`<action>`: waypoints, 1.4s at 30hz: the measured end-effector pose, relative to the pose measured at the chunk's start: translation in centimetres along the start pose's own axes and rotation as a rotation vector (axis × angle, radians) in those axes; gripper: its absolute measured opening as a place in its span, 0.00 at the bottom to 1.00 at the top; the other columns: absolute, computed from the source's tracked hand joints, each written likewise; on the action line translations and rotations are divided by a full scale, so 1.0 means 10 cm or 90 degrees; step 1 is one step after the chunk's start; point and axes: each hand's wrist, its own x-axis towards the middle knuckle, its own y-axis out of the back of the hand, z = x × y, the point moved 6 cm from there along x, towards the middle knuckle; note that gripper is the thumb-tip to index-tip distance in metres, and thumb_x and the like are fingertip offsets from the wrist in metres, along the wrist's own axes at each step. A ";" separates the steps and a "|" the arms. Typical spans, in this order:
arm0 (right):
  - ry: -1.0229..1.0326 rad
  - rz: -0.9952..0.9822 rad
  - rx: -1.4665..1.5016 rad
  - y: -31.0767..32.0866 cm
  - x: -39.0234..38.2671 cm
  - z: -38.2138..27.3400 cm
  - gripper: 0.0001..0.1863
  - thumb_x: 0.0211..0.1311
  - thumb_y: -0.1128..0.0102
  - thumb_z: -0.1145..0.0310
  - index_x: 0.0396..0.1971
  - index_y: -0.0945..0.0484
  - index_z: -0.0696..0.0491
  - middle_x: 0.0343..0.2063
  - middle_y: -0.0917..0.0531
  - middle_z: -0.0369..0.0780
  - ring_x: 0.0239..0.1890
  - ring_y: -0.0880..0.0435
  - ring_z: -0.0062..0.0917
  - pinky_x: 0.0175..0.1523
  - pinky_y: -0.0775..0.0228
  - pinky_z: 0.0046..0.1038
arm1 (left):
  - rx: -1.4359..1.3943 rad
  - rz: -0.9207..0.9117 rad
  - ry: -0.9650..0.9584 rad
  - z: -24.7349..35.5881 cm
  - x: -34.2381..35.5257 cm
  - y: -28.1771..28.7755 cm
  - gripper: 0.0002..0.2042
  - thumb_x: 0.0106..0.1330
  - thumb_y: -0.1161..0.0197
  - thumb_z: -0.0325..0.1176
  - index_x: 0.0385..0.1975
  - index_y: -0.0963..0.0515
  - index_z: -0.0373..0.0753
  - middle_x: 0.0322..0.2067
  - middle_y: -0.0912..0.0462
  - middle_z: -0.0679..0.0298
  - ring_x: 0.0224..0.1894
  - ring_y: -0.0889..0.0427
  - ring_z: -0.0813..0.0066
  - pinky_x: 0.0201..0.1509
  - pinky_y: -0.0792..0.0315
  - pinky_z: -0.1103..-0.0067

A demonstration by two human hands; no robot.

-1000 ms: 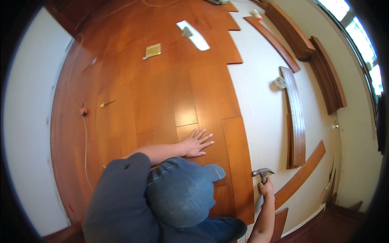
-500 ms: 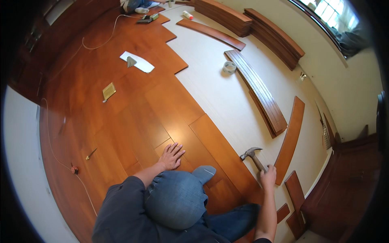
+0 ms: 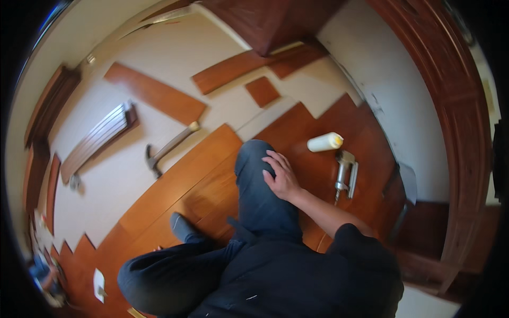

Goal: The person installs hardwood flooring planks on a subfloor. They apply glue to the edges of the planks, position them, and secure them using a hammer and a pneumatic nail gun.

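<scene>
My right hand rests on my raised right knee with its fingers apart, holding nothing. Of my left hand only fingertips peek out past my left leg, near the floor; the rest is hidden. A claw hammer lies ahead to the left, its head beside the edge of the laid wood floor and its wooden handle pointing away to the right. Right of my knee a white bottle with a yellow cap lies on its side. Just nearer is a power drill with a bit in it.
Loose floorboards and a square offcut lie on the pale underlay. Stacked boards sit at left. A dark wooden cabinet stands at the far side, a wooden door frame at right. Another person is at far left.
My view has swung to the right. My right hand has let go of the hammer, which now lies on the floor, and has come onto my knee. My left hand is now mostly hidden.
</scene>
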 end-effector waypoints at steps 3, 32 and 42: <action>-0.078 0.052 -0.013 0.25 -0.32 0.27 0.20 0.70 0.38 0.62 0.57 0.25 0.54 0.63 0.26 0.49 0.68 0.29 0.47 0.74 0.38 0.46 | -0.058 -0.047 0.034 0.14 0.43 0.08 0.23 0.72 0.40 0.43 0.63 0.22 0.40 0.64 0.24 0.50 0.64 0.25 0.53 0.66 0.32 0.57; -0.402 -0.060 0.550 -0.91 2.51 1.46 0.17 0.76 0.36 0.52 0.54 0.21 0.47 0.46 0.13 0.32 0.42 0.14 0.21 0.39 0.19 0.24 | -0.478 -0.619 0.046 1.93 0.90 0.12 0.22 0.78 0.38 0.42 0.63 0.22 0.35 0.45 0.13 0.59 0.46 0.16 0.70 0.56 0.21 0.71; -0.109 -0.514 0.298 -3.16 2.02 -1.78 0.28 0.75 0.35 0.50 0.57 0.20 0.60 0.51 0.13 0.44 0.52 0.15 0.31 0.61 0.24 0.33 | -0.866 -0.411 0.228 2.29 2.37 -0.54 0.37 0.77 0.35 0.50 0.73 0.37 0.27 0.58 0.19 0.52 0.57 0.19 0.68 0.65 0.25 0.72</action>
